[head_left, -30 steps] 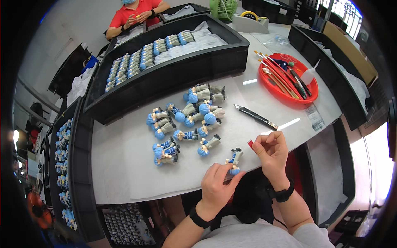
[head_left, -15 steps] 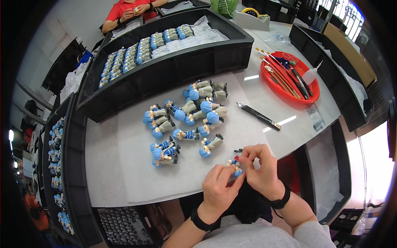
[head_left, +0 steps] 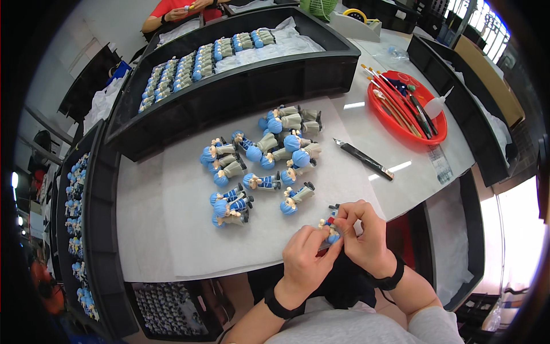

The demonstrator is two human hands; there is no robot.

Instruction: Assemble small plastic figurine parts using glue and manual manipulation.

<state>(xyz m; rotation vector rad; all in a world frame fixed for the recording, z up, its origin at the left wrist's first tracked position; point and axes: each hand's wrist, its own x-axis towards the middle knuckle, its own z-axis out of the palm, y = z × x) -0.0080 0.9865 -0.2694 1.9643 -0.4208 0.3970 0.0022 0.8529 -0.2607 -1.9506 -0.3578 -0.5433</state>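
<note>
My left hand [head_left: 306, 250] grasps a blue-haired figurine [head_left: 334, 237] at the table's near edge, its head toward me and its feet pointing away, while my right hand [head_left: 365, 236] pinches a small red piece [head_left: 330, 220] against the figurine's body; my fingers hide part of both. Ahead and to the left, a cluster of loose figurines [head_left: 264, 182] lies on a white sheet [head_left: 192, 243], the nearest one just beyond my left hand. A black craft knife [head_left: 364, 160] lies beyond my right hand, its tip angled toward the cluster. Farther right, a red basin [head_left: 442, 132] holds brushes [head_left: 395, 106] and a white squeeze bottle [head_left: 435, 107]. Behind the cluster, the wall of a big black crate [head_left: 246, 92] bounds my reach, with rows of figurines inside; across from it I see a co-worker's hands [head_left: 195, 7]. A left-hand crate [head_left: 109, 229] flanks the table [head_left: 140, 218], and another black crate [head_left: 461, 114] hems in the basin side. The near edge runs right under my hands. My widest room is the stretch of sheet left of my left hand, with a narrower strip between the cluster and the knife.
</note>
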